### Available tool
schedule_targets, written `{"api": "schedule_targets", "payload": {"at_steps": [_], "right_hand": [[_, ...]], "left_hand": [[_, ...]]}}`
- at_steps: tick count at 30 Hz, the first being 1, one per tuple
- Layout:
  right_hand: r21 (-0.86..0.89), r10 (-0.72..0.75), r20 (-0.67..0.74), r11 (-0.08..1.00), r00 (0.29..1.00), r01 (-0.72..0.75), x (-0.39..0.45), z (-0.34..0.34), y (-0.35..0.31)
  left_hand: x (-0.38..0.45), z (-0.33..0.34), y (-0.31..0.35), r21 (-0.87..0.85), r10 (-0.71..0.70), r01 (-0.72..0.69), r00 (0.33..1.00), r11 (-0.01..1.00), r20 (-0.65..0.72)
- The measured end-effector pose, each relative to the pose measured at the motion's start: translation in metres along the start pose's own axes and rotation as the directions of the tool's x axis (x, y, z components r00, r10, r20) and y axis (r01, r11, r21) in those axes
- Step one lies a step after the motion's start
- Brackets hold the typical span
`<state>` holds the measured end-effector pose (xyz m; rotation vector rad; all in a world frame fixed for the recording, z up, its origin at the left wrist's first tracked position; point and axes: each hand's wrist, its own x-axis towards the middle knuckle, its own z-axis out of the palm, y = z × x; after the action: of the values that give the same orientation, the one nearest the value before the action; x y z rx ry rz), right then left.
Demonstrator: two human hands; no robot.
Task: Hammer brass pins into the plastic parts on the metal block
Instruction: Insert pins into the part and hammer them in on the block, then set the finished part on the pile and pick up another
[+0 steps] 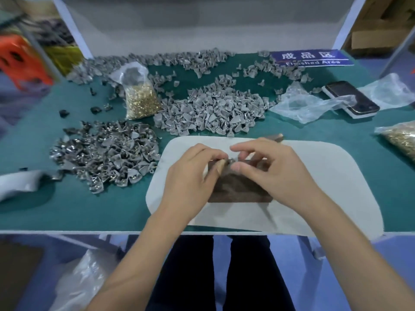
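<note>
A dark metal block (238,189) lies on a white mat (325,176) at the table's front. Both hands meet over its far edge. My left hand (193,176) pinches a small grey plastic part (231,162) there with thumb and forefinger. My right hand (276,169) has its fingers curled over the same part, thumb pressed near it; whether it holds a pin is hidden. A hammer head (277,137) peeks out behind my right hand. Brass pins fill a clear bag (140,102) at the back left.
Piles of grey plastic parts lie left (105,156), centre (213,111) and along the back (179,58). A phone (351,98), crumpled plastic bags (301,104), another pin bag (399,140) and a blue sign (310,57) sit right. The table's front edge is near.
</note>
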<state>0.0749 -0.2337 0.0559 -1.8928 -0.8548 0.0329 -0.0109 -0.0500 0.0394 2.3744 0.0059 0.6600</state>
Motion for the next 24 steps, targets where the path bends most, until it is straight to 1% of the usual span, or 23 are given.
{"api": "schedule_targets", "payload": {"at_steps": [2,3,6,8,11,13,16,17,20,24], "right_hand": [[-0.071,-0.039,-0.017,0.997,0.999,0.038,0.007,0.009,-0.002],[-0.074,-0.036,-0.012,0.997,0.999,0.035,0.011,0.013,-0.005],[-0.116,-0.032,0.064,0.992,0.997,0.039,0.025,0.030,-0.016],[-0.138,-0.047,0.067,0.989,0.997,0.056,0.037,0.044,-0.026],[-0.118,-0.064,0.078,0.990,0.995,0.073,0.058,0.068,-0.039],[-0.121,-0.069,0.128,0.989,0.989,0.085,0.074,0.085,-0.044],[-0.183,-0.065,0.219,0.977,0.974,0.107,0.096,0.111,-0.048],[-0.204,-0.059,0.238,0.973,0.969,0.110,0.103,0.119,-0.049],[-0.235,-0.016,0.251,0.969,0.968,0.077,0.124,0.139,-0.048],[-0.277,0.049,0.332,0.960,0.942,0.047,0.154,0.159,-0.045]], "left_hand": [[-0.004,-0.005,-0.005,-0.037,-0.030,0.029,0.999,0.999,-0.029],[-0.004,-0.008,-0.010,-0.049,-0.046,0.044,0.998,0.998,-0.042],[-0.008,-0.020,-0.025,-0.075,-0.094,0.088,0.992,0.993,-0.087],[-0.011,-0.029,-0.033,-0.104,-0.127,0.113,0.980,0.988,-0.151],[-0.016,-0.045,-0.044,-0.148,-0.217,0.184,0.944,0.972,-0.250],[-0.020,-0.055,-0.055,-0.133,-0.269,0.240,0.924,0.961,-0.273],[-0.023,-0.071,-0.075,-0.037,-0.322,0.327,0.895,0.944,-0.308],[-0.023,-0.077,-0.082,-0.030,-0.329,0.339,0.884,0.940,-0.331],[-0.017,-0.092,-0.103,-0.032,-0.297,0.310,0.870,0.950,-0.394],[-0.008,-0.102,-0.128,0.115,-0.172,0.242,0.887,0.963,-0.427]]}}
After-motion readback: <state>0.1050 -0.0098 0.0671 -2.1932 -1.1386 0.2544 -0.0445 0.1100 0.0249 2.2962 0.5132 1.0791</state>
